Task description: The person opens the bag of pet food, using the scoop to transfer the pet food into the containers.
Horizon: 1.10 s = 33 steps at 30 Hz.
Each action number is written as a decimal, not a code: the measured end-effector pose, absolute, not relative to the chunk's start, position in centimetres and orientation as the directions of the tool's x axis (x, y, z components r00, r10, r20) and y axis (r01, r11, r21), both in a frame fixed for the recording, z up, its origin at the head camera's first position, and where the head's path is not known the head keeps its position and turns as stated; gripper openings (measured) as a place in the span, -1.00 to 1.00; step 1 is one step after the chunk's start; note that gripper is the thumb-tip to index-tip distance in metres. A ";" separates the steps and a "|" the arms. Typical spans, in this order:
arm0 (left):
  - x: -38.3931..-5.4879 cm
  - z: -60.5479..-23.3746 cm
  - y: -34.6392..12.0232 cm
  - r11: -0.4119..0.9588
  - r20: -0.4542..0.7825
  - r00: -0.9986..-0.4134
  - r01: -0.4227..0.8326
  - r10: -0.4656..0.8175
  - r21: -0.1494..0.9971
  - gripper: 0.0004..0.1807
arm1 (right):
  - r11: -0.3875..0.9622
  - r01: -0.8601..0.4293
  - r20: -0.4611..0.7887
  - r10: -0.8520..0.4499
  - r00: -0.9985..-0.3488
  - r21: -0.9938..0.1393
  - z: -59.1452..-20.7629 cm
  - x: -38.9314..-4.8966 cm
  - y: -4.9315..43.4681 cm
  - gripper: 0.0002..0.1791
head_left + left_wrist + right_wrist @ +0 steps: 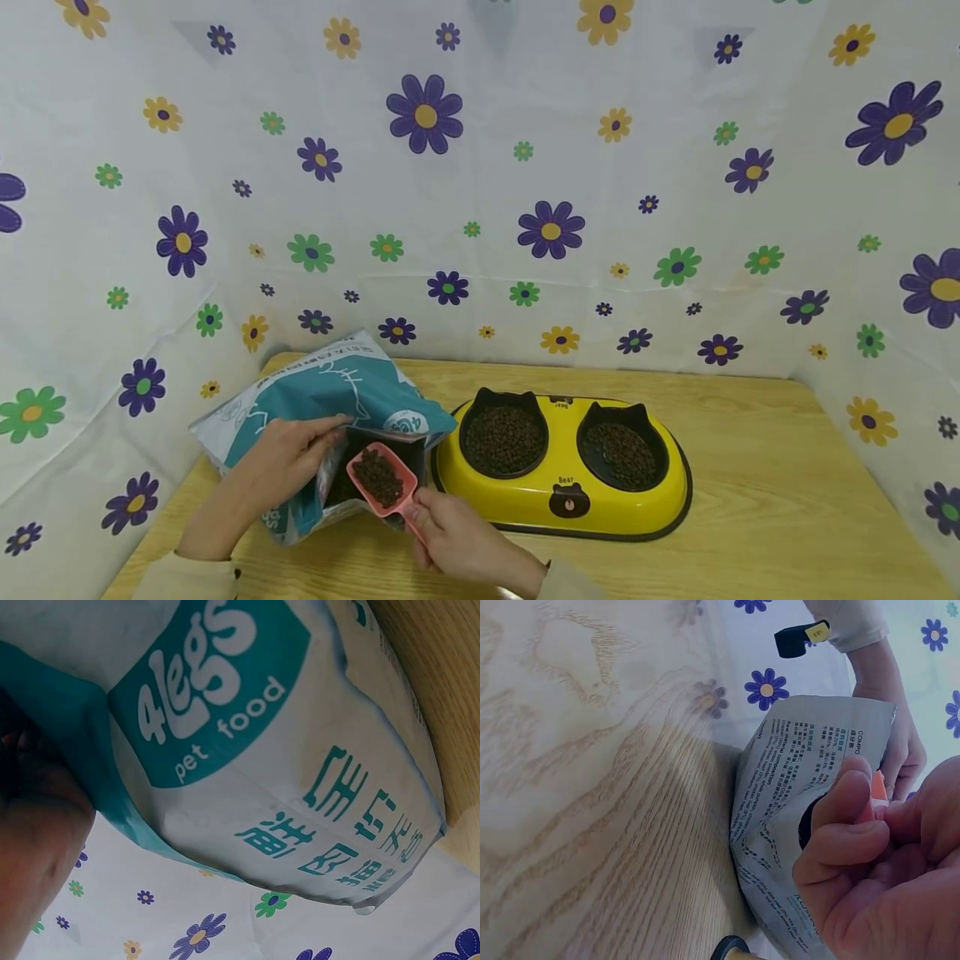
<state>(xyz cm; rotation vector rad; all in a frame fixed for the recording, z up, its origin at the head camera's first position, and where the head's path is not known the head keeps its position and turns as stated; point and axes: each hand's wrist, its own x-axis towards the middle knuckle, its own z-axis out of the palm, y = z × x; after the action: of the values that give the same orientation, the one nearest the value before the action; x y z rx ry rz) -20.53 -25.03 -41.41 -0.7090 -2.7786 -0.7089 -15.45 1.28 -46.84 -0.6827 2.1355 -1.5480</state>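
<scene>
The bench (pixel 787 483) has a light, yellowish wood grain and rounded far corners. Toward its left side in the head view rests an open white-and-teal pet-food bag (pixel 322 387); just to the right of it, near the middle, a yellow feeder (pixel 557 462) with 2 black bowls (pixel 595 458) sits flat.

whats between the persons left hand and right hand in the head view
In the head view, the pink scoop, holding brown kibble, lies between left hand and right hand, at the open bag.
</scene>
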 end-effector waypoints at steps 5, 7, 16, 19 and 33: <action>-20.6 -41.5 -25.0 0.769 0.296 -0.864 0.499 0.406 0.401 -0.69 | 0.242 -0.159 -0.030 -0.631 -0.775 -0.957 -46.9 -15.2 1.8 -0.58; -20.6 -41.4 -25.0 0.769 0.294 -0.866 0.496 0.405 0.403 -0.69 | 0.234 -0.155 -0.031 -0.637 -0.770 -0.960 -46.7 -15.1 2.1 -0.57; -20.6 -41.3 -25.0 0.784 0.282 -0.874 0.482 0.396 0.392 -0.69 | 0.198 -0.146 -0.021 -0.660 -0.751 -0.969 -45.6 -14.0 3.7 -0.59; -20.6 -41.4 -24.9 0.783 0.283 -0.872 0.484 0.398 0.391 -0.69 | 0.187 -0.105 -0.043 -0.651 -0.758 -0.977 -45.2 -13.7 4.6 -0.59; -20.6 -41.3 -25.0 0.779 0.264 -0.876 0.481 0.405 0.402 -0.69 | 0.229 -0.084 -0.030 -0.456 -0.890 -0.970 -45.1 -14.1 12.3 -0.46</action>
<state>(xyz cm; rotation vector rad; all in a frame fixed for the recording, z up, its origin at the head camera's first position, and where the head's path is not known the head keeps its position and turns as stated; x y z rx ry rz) -20.63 -25.03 -41.26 -0.7043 -2.8074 -0.7009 -14.14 12.32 -45.10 -0.5033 2.2001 -1.7046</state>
